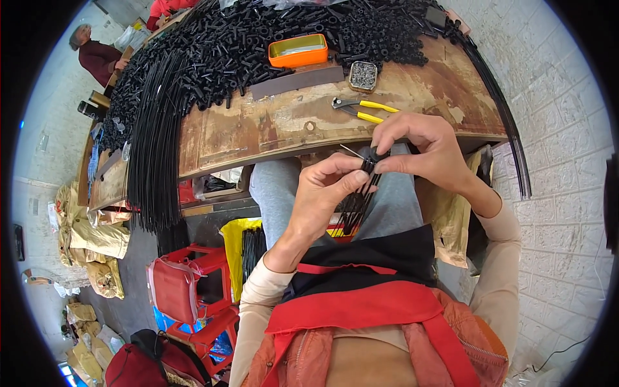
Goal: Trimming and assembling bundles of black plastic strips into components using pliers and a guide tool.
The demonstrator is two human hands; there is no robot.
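Observation:
Above my lap, just off the table's front edge, both hands meet at a small round black hub [373, 158]. Several thin black rods [351, 213] hang down from it in a bundle. My left hand [322, 193] pinches the hub from the left between thumb and fingers. From the other side, my right hand [422, 145] grips its top with thumb and fingertips. A thin pale wire [351, 151] sticks out to the left by the hub; its inner end is hidden. End-cutting pliers [364, 109] with yellow handles lie on the wooden table [258, 129] just beyond my hands.
A large heap of black plastic tubes [219, 58] covers the table's back. Nearer stand an orange tin [298, 59] and a small box of metal bits [363, 76]. Long black rods [155, 148] overhang the left edge. Red stools [193, 284] stand lower left; another person [97, 58] is far left.

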